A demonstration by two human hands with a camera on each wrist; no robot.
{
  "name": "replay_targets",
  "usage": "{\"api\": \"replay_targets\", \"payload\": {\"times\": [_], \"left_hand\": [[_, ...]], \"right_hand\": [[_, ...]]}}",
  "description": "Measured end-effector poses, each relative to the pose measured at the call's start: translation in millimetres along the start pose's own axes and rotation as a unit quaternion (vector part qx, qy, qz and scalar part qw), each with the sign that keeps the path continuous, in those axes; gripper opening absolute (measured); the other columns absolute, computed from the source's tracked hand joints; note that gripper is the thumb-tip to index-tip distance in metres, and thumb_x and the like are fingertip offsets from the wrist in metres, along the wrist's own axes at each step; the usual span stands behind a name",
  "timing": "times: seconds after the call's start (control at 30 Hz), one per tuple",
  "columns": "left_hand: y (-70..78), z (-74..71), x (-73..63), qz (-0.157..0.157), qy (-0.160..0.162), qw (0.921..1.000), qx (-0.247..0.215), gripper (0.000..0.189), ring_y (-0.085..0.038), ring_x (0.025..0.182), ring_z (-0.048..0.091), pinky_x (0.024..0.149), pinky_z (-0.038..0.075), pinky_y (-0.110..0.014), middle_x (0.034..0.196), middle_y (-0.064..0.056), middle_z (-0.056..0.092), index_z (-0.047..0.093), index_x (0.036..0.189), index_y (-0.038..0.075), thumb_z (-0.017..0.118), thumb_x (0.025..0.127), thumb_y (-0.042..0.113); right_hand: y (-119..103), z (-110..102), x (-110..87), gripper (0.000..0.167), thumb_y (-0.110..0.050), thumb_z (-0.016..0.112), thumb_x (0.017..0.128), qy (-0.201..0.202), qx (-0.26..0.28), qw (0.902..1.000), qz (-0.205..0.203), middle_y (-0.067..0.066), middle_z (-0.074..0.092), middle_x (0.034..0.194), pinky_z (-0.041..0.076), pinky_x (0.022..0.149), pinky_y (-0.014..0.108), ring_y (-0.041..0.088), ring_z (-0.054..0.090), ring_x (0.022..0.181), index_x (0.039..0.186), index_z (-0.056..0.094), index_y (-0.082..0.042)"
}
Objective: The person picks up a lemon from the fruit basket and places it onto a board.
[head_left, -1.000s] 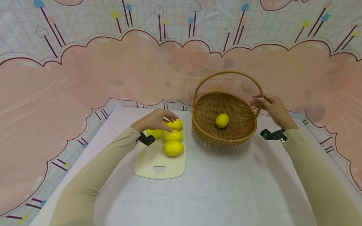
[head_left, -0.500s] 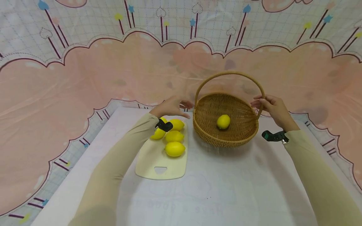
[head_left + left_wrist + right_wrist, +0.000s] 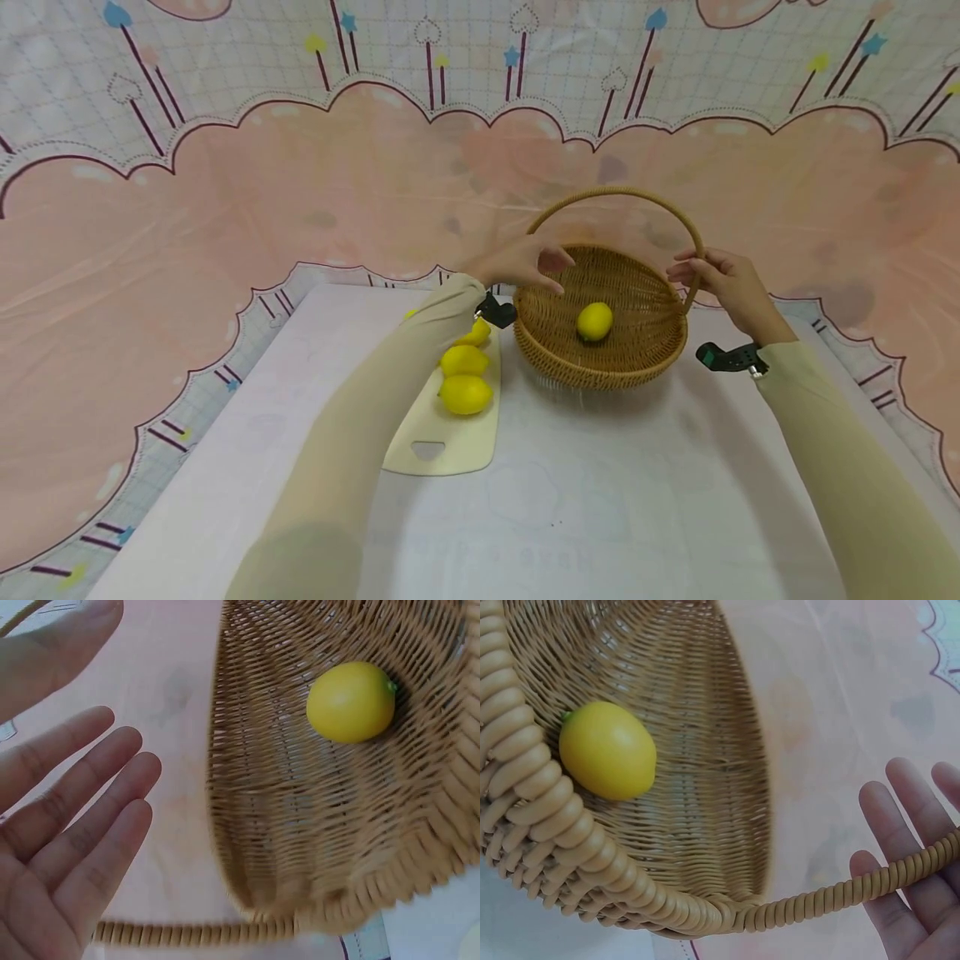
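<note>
In the head view my left hand [image 3: 521, 262] is at the left side of the wicker basket [image 3: 558, 367], over its rim. The left wrist view shows that hand's fingers [image 3: 105, 780] spread loosely, holding nothing. My right hand [image 3: 727, 279] holds the right side of the basket's handle [image 3: 611, 192]. In the right wrist view the handle crosses its fingers [image 3: 892, 825]; the thumb is out of that view. One yellow lemon [image 3: 595, 322] lies inside the basket. Several more lemons [image 3: 465, 394] rest on a cream cutting board [image 3: 457, 458], some partly hidden by my left sleeve.
The white-covered table [image 3: 585, 500] spreads out in front of the board and basket. A patterned pink and white cloth [image 3: 375, 192] hangs behind it. The board stands just left of the basket, with a narrow gap between them.
My left hand has moved right and up from above the lemons on the board to the basket's left rim. My right hand stays at the handle, and the basket stands still.
</note>
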State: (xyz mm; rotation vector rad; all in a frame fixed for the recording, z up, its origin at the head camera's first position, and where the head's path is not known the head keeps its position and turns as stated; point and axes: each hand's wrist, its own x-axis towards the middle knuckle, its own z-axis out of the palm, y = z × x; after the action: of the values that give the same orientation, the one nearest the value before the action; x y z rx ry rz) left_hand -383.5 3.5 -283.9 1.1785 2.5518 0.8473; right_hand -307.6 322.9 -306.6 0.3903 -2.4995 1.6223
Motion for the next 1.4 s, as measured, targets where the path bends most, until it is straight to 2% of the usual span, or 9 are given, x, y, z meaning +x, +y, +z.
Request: {"api": "replay_targets", "payload": {"times": [0.2, 0.37, 0.47, 0.57, 0.8, 0.9, 1.03, 1.17, 1.4], "left_hand": [[5.7, 10.1, 19.3, 0.0, -0.018, 0.9998, -0.009, 0.051, -0.021, 0.118, 0.055, 0.1, 0.045, -0.025, 0.129, -0.011, 0.058, 0.057, 0.126, 0.004, 0.074, 0.082, 0.022], [4.0, 22.3, 35.4, -0.001, -0.024, 0.999, 0.038, 0.05, -0.019, 0.112, 0.058, 0.096, 0.048, -0.025, 0.125, -0.009, 0.061, 0.059, 0.125, 0.005, 0.073, 0.082, 0.026], [0.6, 29.7, 45.9, -0.016, -0.029, 0.9973, 0.066, 0.051, -0.016, 0.109, 0.059, 0.094, 0.048, -0.024, 0.123, -0.006, 0.063, 0.059, 0.126, 0.007, 0.073, 0.082, 0.028], [0.6, 35.9, 53.9, -0.035, -0.036, 0.996, 0.074, 0.051, -0.014, 0.11, 0.058, 0.094, 0.048, -0.022, 0.124, -0.004, 0.062, 0.059, 0.126, 0.009, 0.073, 0.082, 0.03], [11.0, 47.5, 64.1, -0.058, -0.047, 0.9959, 0.052, 0.051, -0.018, 0.113, 0.057, 0.095, 0.048, -0.024, 0.128, -0.01, 0.059, 0.056, 0.13, 0.006, 0.07, 0.084, 0.024], [11.1, 54.2, 69.8, -0.068, -0.042, 0.9956, 0.049, 0.051, -0.017, 0.113, 0.056, 0.095, 0.047, -0.025, 0.129, -0.009, 0.058, 0.055, 0.13, 0.006, 0.071, 0.084, 0.024], [6.5, 63.7, 78.1, -0.082, -0.031, 0.9953, 0.042, 0.051, -0.017, 0.114, 0.055, 0.097, 0.047, -0.026, 0.128, -0.006, 0.058, 0.055, 0.13, 0.007, 0.071, 0.084, 0.023], [-3.0, 73.6, 84.8, -0.104, -0.033, 0.993, 0.045, 0.052, -0.016, 0.117, 0.054, 0.098, 0.046, -0.027, 0.13, -0.004, 0.057, 0.055, 0.131, 0.009, 0.07, 0.085, 0.025], [-11.3, 85.0, 85.9, -0.129, -0.037, 0.9896, 0.053, 0.052, -0.017, 0.116, 0.055, 0.096, 0.048, -0.028, 0.128, -0.004, 0.059, 0.055, 0.131, 0.009, 0.071, 0.084, 0.025]], "right_hand": [[1.1, 0.2, 1.9, 0.03, -0.03, 0.047, 0.098, -0.002, 0.0, 1.0, -0.008, -0.019, 0.07, 0.09, 0.051, 0.077, 0.008, -0.001, 0.066, 0.087, 0.114, 0.06, -0.009], [1.8, -0.2, 1.8, 0.032, -0.03, 0.046, 0.098, -0.003, -0.005, 0.9999, -0.011, -0.02, 0.07, 0.09, 0.051, 0.077, 0.008, -0.004, 0.066, 0.085, 0.114, 0.059, -0.006], [1.6, -0.3, 1.5, 0.03, -0.029, 0.047, 0.098, -0.002, 0.001, 0.9999, -0.012, -0.019, 0.07, 0.089, 0.051, 0.077, 0.008, -0.004, 0.066, 0.085, 0.114, 0.06, -0.007], [1.4, -0.7, 1.3, 0.026, -0.027, 0.047, 0.098, -0.003, 0.011, 0.9998, -0.013, -0.018, 0.07, 0.089, 0.052, 0.076, 0.009, -0.003, 0.066, 0.085, 0.112, 0.062, -0.011], [1.2, -1.7, 1.3, 0.021, -0.025, 0.047, 0.098, -0.005, 0.018, 0.9997, -0.013, -0.018, 0.07, 0.09, 0.052, 0.077, 0.01, -0.001, 0.067, 0.086, 0.109, 0.063, -0.017], [1.8, -2.2, 1.5, 0.021, -0.025, 0.048, 0.098, -0.003, 0.02, 0.9998, -0.008, -0.018, 0.071, 0.09, 0.053, 0.077, 0.011, -0.001, 0.067, 0.086, 0.109, 0.064, -0.018], [2.0, -3.4, 1.4, 0.021, -0.026, 0.048, 0.098, -0.001, 0.02, 0.9998, -0.004, -0.018, 0.071, 0.091, 0.053, 0.077, 0.011, 0.0, 0.067, 0.087, 0.11, 0.064, -0.018], [2.3, -3.2, 1.0, 0.023, -0.027, 0.048, 0.098, 0.0, 0.017, 0.9999, 0.0, -0.018, 0.07, 0.091, 0.052, 0.078, 0.011, 0.0, 0.067, 0.088, 0.111, 0.063, -0.016], [3.0, -3.9, -0.4, 0.024, -0.027, 0.047, 0.098, 0.003, -0.002, 1.0, 0.003, -0.019, 0.07, 0.09, 0.052, 0.078, 0.01, -0.001, 0.066, 0.088, 0.112, 0.062, -0.014]]}}
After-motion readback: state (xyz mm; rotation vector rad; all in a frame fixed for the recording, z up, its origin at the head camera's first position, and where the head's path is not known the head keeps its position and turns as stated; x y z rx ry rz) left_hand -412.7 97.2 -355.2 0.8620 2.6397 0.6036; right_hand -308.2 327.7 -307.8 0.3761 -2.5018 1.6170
